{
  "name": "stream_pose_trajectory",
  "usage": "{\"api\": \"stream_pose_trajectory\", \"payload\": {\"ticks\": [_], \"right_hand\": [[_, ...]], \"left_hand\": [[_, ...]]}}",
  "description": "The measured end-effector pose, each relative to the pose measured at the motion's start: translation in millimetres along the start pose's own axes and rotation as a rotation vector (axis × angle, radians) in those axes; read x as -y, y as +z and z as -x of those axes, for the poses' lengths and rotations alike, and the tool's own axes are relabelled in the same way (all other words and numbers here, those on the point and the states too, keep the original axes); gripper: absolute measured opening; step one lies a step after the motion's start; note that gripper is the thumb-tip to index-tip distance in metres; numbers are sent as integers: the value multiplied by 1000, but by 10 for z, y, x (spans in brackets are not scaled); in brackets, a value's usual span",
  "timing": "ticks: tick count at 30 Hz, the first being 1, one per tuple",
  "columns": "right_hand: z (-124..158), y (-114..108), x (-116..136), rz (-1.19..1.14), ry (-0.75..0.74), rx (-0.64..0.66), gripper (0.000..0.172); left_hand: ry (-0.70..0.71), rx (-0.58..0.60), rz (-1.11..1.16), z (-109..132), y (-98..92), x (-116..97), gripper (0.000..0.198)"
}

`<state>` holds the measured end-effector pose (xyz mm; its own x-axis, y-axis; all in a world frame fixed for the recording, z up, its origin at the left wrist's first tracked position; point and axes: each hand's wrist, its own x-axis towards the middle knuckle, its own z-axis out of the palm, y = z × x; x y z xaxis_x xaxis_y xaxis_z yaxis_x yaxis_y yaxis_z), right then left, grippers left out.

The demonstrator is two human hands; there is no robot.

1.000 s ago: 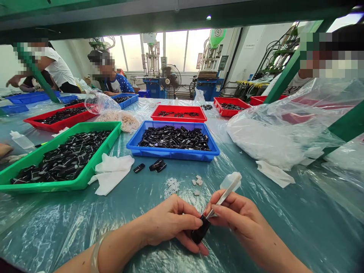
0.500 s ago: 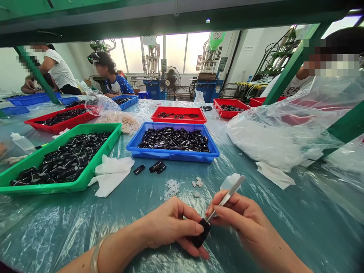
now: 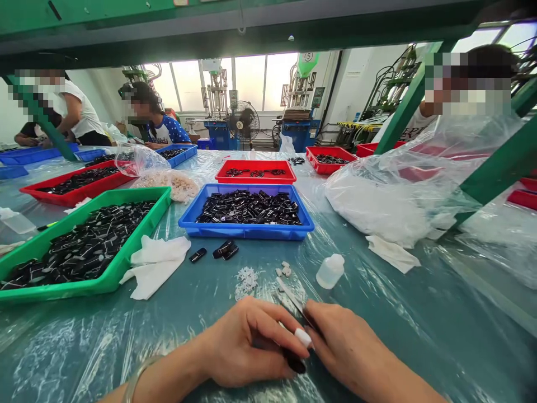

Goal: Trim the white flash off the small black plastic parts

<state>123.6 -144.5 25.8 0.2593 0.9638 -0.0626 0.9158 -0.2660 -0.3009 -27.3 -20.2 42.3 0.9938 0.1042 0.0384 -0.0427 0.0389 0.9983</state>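
My left hand (image 3: 247,350) is closed around a small black plastic part (image 3: 295,362), which peeks out under the index finger near the table's front edge. My right hand (image 3: 344,350) grips metal tweezers (image 3: 290,295) whose tips point up and away to the left. The two hands touch over the part. Just beyond them lie a heap of tiny clear pieces (image 3: 245,278), a few white pieces (image 3: 285,270) and a small plastic bottle (image 3: 330,271).
A blue tray (image 3: 197,223) and a green tray (image 3: 126,263) hold several black parts; three loose ones (image 3: 224,249) and white cloths (image 3: 153,263) lie between. Red trays (image 3: 255,178) stand behind, a big plastic bag (image 3: 394,190) at right. Other people work at the far edge.
The tweezers swung from pointing up-right to lying low, pointing up-left. Both hands dropped closer to the table and drew together; the bottle now shows fully.
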Motion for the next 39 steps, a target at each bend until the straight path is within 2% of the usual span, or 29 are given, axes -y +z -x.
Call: {"api": "stream_pose_trajectory", "payload": {"ticks": [2,4,8,11,14,19,24,30,32,37,39], "right_hand": [[6,41,-12,29,5,-4,15],[24,-2,-16,-17,-28,-68,11],[91,-243,50,-369,-178,-247,19],[136,-392,130,-611,-252,-195,20],[134,-412,164,-704,-281,-146,22],[87,-311,142,-735,-264,-163,20],[82,-240,149,-649,-257,-222,18],[88,-228,152,-648,-201,-350,15],[104,-225,166,-675,-216,-380,14],[130,-155,204,-660,-352,-364,21],[124,-134,207,-659,-363,-362,22]], "left_hand": [[-3,-14,13,-2,-3,4,24],[-10,-27,14,-3,-8,14,23],[6,-42,4,-6,-14,35,22],[34,-65,10,-18,-20,53,21],[38,-86,45,-27,-25,80,20],[20,-95,118,-35,-21,91,22],[2,-116,144,-56,-5,68,17],[-104,-185,390,-60,7,125,21],[-120,-182,360,-65,12,126,22],[-125,-159,237,-90,28,97,14],[-127,-160,205,-92,31,98,14]]}}
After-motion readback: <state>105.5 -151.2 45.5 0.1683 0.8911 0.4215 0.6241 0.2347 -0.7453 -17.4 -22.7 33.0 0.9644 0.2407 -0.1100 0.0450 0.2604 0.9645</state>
